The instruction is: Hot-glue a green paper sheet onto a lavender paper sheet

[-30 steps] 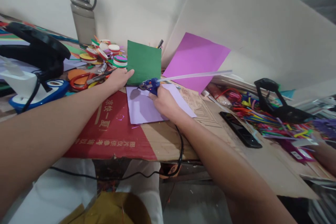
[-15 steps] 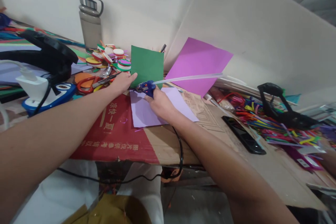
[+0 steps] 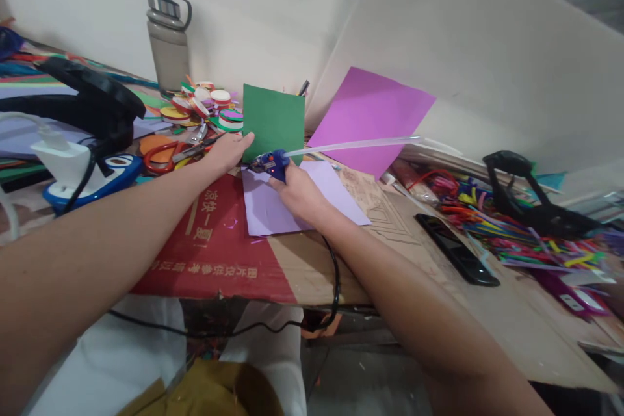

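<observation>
The glue gun (image 3: 277,166) had shifted leftward along the foot of the green sheet (image 3: 274,120), grasped by the right hand (image 3: 298,192); the left hand (image 3: 231,152) held the sheet's left edge; lilac paper (image 3: 264,209) lay before the sheet.

Green sheet (image 3: 273,118) blocks rear; cardboard (image 3: 392,224) free beside phone (image 3: 455,249).

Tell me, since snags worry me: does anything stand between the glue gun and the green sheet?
Nothing visible does. The glue gun, in the right hand, overlaps the lower edge of the green sheet in this view; whether they touch is unclear. The left hand holds the sheet's left edge, off to the side.
</observation>
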A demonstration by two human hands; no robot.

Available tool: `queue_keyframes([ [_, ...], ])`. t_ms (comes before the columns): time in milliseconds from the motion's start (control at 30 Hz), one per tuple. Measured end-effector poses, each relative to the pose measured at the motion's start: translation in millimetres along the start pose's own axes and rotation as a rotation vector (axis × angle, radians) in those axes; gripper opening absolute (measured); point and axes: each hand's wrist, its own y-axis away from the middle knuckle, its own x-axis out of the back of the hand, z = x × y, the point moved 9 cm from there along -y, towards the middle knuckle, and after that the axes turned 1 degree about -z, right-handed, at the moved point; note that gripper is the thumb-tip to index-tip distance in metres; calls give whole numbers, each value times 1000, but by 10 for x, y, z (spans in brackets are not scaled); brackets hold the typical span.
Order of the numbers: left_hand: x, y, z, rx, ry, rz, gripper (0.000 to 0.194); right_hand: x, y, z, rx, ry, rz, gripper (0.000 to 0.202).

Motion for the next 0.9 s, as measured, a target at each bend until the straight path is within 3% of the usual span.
queue_keyframes([
  [200, 50, 25, 60, 0, -65, 32, 46, -115, -67, -114, 80, 11, 21, 27],
  [600, 10, -22, -50, 9, -20, 32, 44, 22, 53, -52, 9, -11, 15, 26],
  [900, 28, -19, 6, 0, -62, 24, 45, -67, -25, -121, 55, 28, 44, 27],
])
